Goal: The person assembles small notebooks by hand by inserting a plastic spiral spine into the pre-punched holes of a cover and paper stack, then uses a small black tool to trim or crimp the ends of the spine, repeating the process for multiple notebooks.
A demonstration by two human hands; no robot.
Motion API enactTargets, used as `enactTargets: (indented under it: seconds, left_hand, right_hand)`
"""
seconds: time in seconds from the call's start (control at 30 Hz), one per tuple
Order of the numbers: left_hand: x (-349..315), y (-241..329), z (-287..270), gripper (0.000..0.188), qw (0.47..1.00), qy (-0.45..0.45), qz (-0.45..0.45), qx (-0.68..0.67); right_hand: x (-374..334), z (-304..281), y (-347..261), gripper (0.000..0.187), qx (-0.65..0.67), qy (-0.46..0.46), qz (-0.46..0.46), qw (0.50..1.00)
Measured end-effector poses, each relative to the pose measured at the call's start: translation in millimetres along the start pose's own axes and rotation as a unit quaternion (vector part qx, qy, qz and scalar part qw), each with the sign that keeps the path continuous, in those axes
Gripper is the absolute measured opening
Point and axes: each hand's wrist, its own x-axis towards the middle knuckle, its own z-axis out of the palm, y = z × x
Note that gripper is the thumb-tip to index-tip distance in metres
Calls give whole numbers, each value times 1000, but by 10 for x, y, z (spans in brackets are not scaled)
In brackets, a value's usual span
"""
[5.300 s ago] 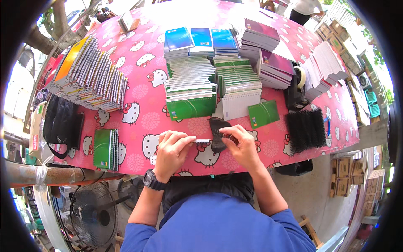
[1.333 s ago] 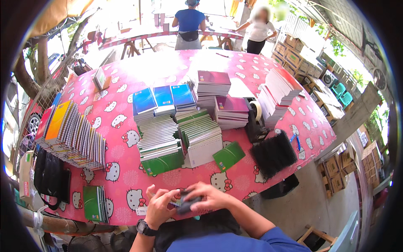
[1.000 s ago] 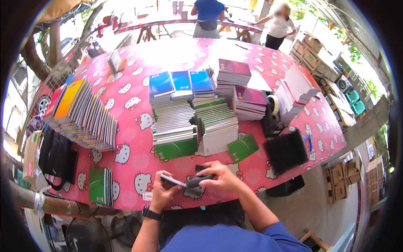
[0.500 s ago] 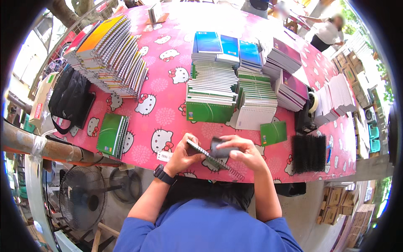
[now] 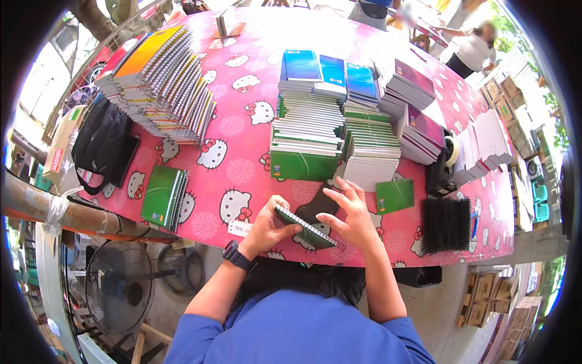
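My left hand (image 5: 268, 230) grips a small green notebook (image 5: 308, 232) by its end, thumb on one side. The notebook is tilted edge-up at the table's front, with a row of black wire coil along its upper edge; the coil trails off toward the right. Beyond it lies a dark, flat object (image 5: 313, 208) whose kind I cannot make out. My right hand (image 5: 354, 219) hovers beside that object, fingers spread and holding nothing. A single green notebook cover (image 5: 394, 196) lies to the right of this hand.
Stacked green notebooks (image 5: 306, 164) stand ahead, with blue notebooks (image 5: 303, 65) behind and purple ones (image 5: 424, 125) to their right. At right are black wire coils (image 5: 446, 223) and a tape dispenser (image 5: 442, 173). Leftward are a small green pile (image 5: 162, 194), a black bag (image 5: 103, 142) and tall spiral-bound stacks (image 5: 157, 79).
My right hand has let go of the dark object, which now lies on the table beyond the notebook. Its fingers have spread and moved up slightly. My left hand keeps its grip.
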Motion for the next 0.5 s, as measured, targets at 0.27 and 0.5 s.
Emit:
enactTargets:
  seconds: [0.27, 0.5]
  left_hand:
    - [108, 630, 286, 27, 989, 36, 48, 133]
    - [78, 664, 332, 22, 991, 86, 76, 75]
  right_hand:
    - [-14, -164, -515, 34, 270, 51, 9, 962]
    - [-40, -179, -621, 25, 295, 94, 1, 951]
